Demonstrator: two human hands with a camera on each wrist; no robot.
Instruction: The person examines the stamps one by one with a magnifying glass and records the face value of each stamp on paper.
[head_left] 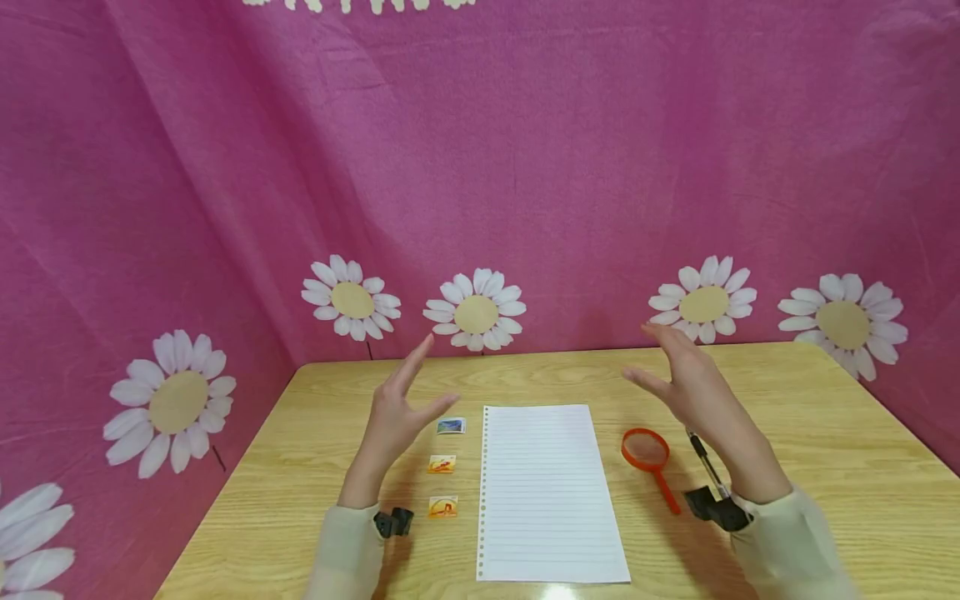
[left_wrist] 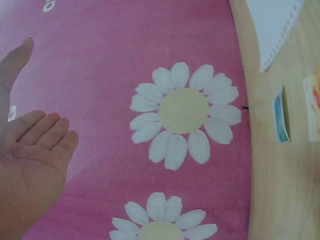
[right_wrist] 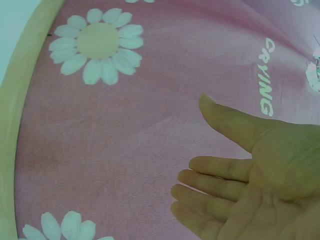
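Observation:
Both hands are raised above the table with nothing in them. My left hand (head_left: 396,415) has its fingers extended and thumb spread, near three small picture stamps: a blue one (head_left: 452,426), an orange-yellow one (head_left: 442,464) and another orange-yellow one (head_left: 443,507). On the other side, my right hand (head_left: 699,392) holds the same spread pose over a black pen (head_left: 707,462), partly covered by the wrist. A red magnifying glass (head_left: 646,449) lies left of the pen. Between the hands lies a lined white sheet (head_left: 551,492) with holes along its left edge.
The light wooden table (head_left: 337,433) ends at a pink curtain (head_left: 525,167) printed with white daisies, which stands behind it and along the sides. Each wrist carries a black camera mount (head_left: 393,522) at the sleeve cuff.

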